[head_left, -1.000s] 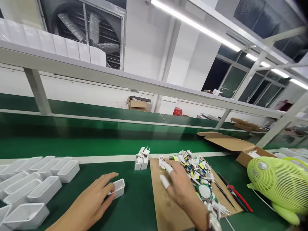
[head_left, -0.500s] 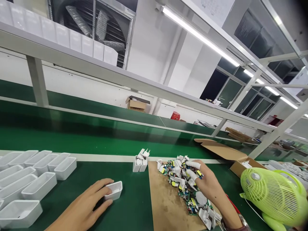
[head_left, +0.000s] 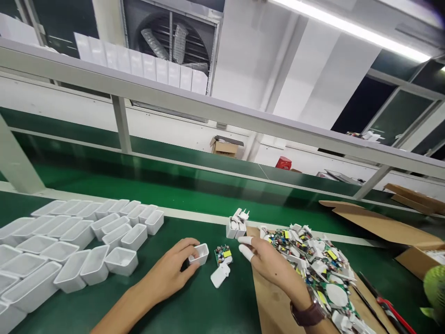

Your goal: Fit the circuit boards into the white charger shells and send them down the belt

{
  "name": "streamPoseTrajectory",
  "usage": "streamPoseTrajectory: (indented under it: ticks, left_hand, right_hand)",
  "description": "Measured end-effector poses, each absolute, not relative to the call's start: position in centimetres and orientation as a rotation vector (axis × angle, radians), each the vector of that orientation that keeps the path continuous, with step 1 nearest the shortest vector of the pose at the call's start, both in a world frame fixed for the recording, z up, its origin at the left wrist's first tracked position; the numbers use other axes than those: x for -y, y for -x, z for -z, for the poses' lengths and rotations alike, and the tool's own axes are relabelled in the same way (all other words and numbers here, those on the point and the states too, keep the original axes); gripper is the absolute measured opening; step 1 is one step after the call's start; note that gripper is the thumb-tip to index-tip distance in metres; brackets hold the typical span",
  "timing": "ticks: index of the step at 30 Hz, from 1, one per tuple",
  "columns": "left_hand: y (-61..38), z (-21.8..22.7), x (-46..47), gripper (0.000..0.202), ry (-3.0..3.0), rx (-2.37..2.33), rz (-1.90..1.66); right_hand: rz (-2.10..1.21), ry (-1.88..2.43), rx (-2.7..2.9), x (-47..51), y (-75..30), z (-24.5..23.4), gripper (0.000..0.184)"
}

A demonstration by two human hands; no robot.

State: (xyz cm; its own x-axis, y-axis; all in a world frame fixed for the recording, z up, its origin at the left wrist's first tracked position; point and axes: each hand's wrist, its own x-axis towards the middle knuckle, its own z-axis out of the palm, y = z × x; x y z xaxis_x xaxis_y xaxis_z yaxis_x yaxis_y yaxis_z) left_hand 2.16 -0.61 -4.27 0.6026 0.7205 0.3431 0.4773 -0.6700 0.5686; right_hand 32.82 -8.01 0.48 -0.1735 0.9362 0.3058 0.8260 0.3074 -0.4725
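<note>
My left hand (head_left: 181, 264) grips a small open white plastic case (head_left: 200, 254) between thumb and fingers, low over the green work surface (head_left: 187, 306). Just right of the case lies a small circuit board (head_left: 223, 254) with a yellow part on it. Touching its near side is a flat white plastic piece (head_left: 220, 275). My right hand (head_left: 267, 262), with white coverings on two fingertips, has its fingers apart and nothing between them. It hovers right of the board, beside a heap of circuit boards and white plug parts (head_left: 313, 253) on brown cardboard (head_left: 267, 297).
Many open white cases (head_left: 55, 250) stand in rows at the left. Two upright white cases (head_left: 235, 228) with plug parts on top stand behind my right hand. Red-handled pliers (head_left: 389, 308) lie far right, near a cardboard box (head_left: 417, 260) and a green fan (head_left: 433, 287).
The view has swung left. My right hand has left the heap and moved toward my left hand; a circuit board and white piece now lie between them. My left hand still holds the case.
</note>
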Motion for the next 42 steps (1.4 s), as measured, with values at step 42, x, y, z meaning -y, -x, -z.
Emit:
streamPoseTrajectory:
  ticks: [42]
  left_hand:
    - [-2.8, 5.3, 0.7, 0.083, -2.085, -1.264, -0.700]
  right_hand:
    - [-0.074, 1.379, 1.895, 7.7, -29.1, 9.2, 0.044]
